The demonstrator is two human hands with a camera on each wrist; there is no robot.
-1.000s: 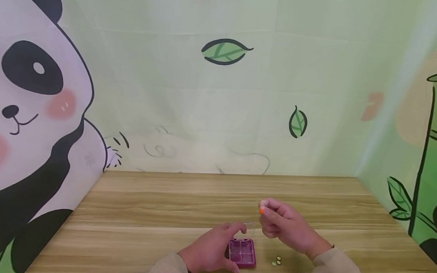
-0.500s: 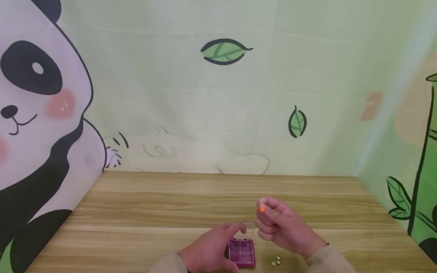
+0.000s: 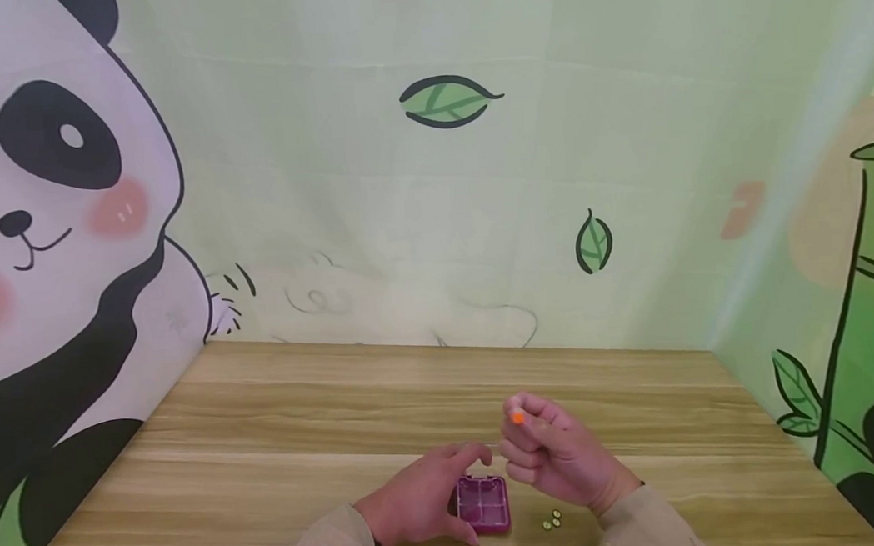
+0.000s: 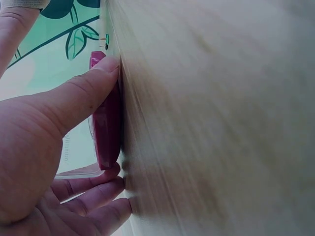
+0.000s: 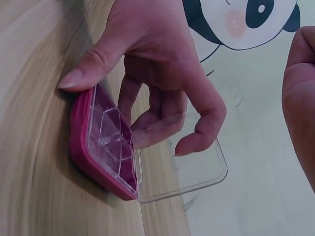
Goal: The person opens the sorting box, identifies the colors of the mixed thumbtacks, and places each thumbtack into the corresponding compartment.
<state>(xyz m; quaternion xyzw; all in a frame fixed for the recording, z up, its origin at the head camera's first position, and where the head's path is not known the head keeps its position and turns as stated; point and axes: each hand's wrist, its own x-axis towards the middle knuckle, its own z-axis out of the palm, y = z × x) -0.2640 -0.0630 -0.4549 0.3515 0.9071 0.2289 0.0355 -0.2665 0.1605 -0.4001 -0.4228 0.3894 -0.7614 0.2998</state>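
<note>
A small magenta pill box (image 3: 490,530) with four-sided shape and divided compartments sits on the wooden table. Its clear lid (image 5: 216,186) stands open, as the right wrist view shows. My left hand (image 3: 420,495) holds the box, thumb on the near side and fingers curled about the far side. Up and to the right, my right hand (image 3: 564,453) pinches a small round orange piece (image 3: 518,418) between thumb and forefinger. The compartments look empty in the right wrist view. Three tiny pale-green and dark pieces (image 3: 557,522) lie right of the box.
The wooden table (image 3: 324,397) runs back to a cloth backdrop (image 3: 371,185) printed with a panda, leaves and bamboo. Printed side panels border the table on the left and right.
My right hand has drifted slightly left with the orange piece, which now faces the head view more fully. The left hand and pill box stay in place.
</note>
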